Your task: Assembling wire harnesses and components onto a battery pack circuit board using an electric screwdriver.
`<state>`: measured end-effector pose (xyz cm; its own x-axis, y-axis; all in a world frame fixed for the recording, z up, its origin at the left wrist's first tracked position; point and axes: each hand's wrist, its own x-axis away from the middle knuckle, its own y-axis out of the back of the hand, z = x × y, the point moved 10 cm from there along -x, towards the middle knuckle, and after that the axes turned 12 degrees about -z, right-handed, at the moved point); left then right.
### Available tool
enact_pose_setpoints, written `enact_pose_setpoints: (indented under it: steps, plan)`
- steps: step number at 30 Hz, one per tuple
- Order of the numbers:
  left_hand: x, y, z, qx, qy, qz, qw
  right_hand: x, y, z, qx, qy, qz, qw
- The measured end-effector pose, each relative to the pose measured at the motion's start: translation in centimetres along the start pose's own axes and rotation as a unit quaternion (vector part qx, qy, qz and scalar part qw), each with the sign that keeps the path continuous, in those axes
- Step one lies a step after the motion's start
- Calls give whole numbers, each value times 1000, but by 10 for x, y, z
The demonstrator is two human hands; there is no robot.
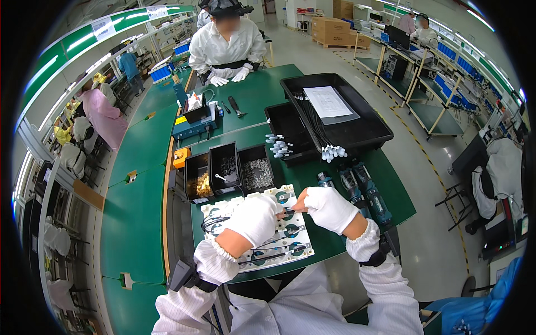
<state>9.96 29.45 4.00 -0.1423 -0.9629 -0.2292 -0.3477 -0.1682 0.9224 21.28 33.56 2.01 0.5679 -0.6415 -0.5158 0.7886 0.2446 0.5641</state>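
Note:
A white panel (pixel 298 255) with round dark-green discs lies on the green table before me, with several black cables (pixel 262 257) laid across it. Over its middle, my left hand (pixel 254 219), in a white glove with bare fingertips, pinches one end of a short dark piece, seemingly a black cable (pixel 288 212). From the other side, my gloved right hand (pixel 329 207) closes its bare thumb and finger on the same piece. My fingers partly hide it. Just past the panel stand black bins (pixel 226 167) of small gold, dark and silver parts.
Power screwdrivers (pixel 365 190) lie right of my right hand. Beyond them, black trays (pixel 363 137) hold white-tipped cables (pixel 333 152) and a paper sheet (pixel 329 103). A blue device (pixel 195 127) stands at the left. Across the table is a person (pixel 226 47) in white.

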Motion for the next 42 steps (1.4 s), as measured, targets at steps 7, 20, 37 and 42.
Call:
enact_pose_setpoints:
  steps: [7, 20, 37, 42]
  plan:
    - [3, -4, -2, -4, -40, -44, 998, 4, -12, 20, 157, 86, 31, 983]
    - [83, 80, 126, 55, 197, -78, 976, -1, -1, 22, 156, -82, 2, 984]
    - [157, -8, 210, 299, 310, -61, 900, 24, 9, -16, 2, -158, -163, 974]
    - [164, -2, 211, 219, 302, -77, 924, 46, -13, -47, -72, -257, -194, 944]
